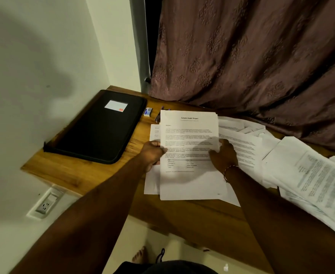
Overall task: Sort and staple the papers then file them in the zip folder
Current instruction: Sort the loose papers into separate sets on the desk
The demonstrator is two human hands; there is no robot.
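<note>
Clothing, dark and cut off by the lower edge of the frame, is seen nearest, with a bare foot (141, 254) partly shown beside it on the pale floor. At the lower left a wall socket (46, 204) is fixed under the wooden table (79, 171).

At the centre of the frame a stack of papers (188, 175) is held over the table by both side edges. Its heading "Sample Health Report" can be read, but the body print is too blurred. The left edge is gripped by the left hand (152, 154), the fingers curled tight and their tips hidden under the sheets. The right edge is held by the right hand (223, 155), the thumb laid on the top sheet and the other fingers mostly hidden behind the edge. A bracelet (229, 171) is worn on that wrist.

Loose papers (311, 175) are spread at the right, running out of the frame.

Just beyond the stack's top left corner, a stapler (157, 118) is mostly hidden by the sheets, and a small box of staples (148, 112) lies beside it.

At the left of the frame the black zip folder (101, 131) lies flat and closed, a pale label (116, 105) on its cover; its contents cannot be seen. A patterned curtain (241, 56) hangs behind.
</note>
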